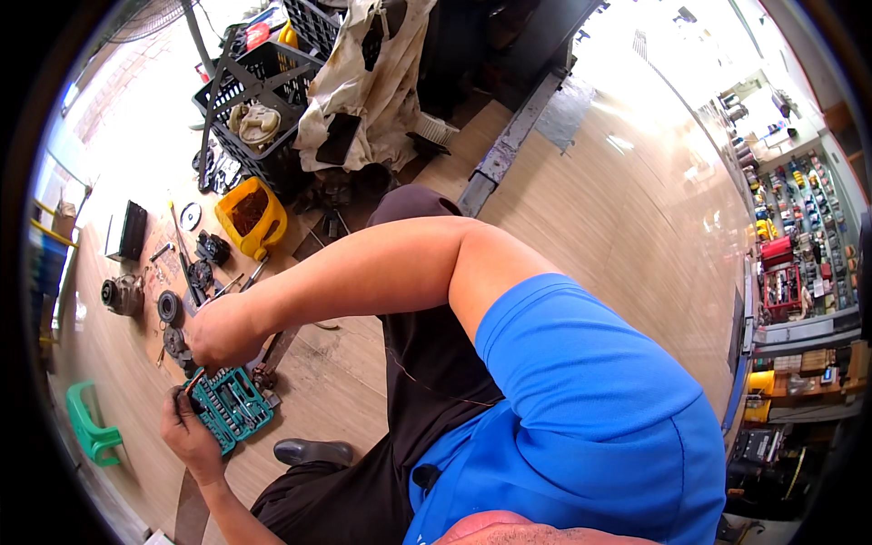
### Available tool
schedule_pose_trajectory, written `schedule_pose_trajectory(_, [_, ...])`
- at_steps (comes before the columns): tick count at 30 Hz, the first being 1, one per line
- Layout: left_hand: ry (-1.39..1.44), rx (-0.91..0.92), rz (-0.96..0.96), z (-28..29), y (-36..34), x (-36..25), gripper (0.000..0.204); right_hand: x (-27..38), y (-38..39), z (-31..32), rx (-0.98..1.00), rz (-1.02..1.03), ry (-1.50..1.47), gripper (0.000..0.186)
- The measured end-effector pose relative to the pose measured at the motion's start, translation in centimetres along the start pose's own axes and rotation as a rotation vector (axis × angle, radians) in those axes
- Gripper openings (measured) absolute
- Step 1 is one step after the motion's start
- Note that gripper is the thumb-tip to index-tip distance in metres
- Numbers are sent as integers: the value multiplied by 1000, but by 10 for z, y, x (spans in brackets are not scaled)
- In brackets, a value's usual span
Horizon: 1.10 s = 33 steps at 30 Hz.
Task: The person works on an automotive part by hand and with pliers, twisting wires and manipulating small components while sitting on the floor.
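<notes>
My left hand [189, 438] is at the lower left, its thumb and fingers closed on a thin dark-and-reddish piece [193, 381]. Just above it, my right hand [222, 331] reaches across with curled fingers. Its fingertips point down toward the same piece, and what they hold is hidden. Below and beside both hands lies an open teal socket set case [238, 409] with rows of metal sockets and tools. Dark round pulley-like parts [170, 309] lie next to my right hand on a brown board.
Beyond my hands stand a cut yellow container [252, 218], a black crate [263, 109] with parts, and a greyish machine part [123, 294]. A green plastic stool [91, 422] is at left. A metal frame leg [495, 163] stands ahead; stocked shelves [804, 236] line the right.
</notes>
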State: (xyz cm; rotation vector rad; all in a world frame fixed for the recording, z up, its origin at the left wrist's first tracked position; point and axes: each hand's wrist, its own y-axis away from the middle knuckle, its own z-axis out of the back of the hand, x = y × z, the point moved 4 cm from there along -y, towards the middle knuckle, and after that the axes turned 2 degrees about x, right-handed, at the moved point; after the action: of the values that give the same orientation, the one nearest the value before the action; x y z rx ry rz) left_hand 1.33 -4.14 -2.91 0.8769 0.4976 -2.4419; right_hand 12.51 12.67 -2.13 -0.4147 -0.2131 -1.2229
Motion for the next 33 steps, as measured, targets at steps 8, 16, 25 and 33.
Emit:
schedule_pose_trajectory(8, [174,-1,204,2,4,16,25,-6,-16,-13,-46,-49,85,12])
schedule_pose_trajectory(16, [245,-72,71,4,-10,-14,14,-17,7,20,-119,-225,-99,30])
schedule_pose_trajectory(25, [234,-56,49,6,-4,-22,16,-9,5,26,-71,-237,-97,29])
schedule_pose_trajectory(33, [448,34,169,3,-6,-22,19,-6,2,28,-106,-235,-95,24])
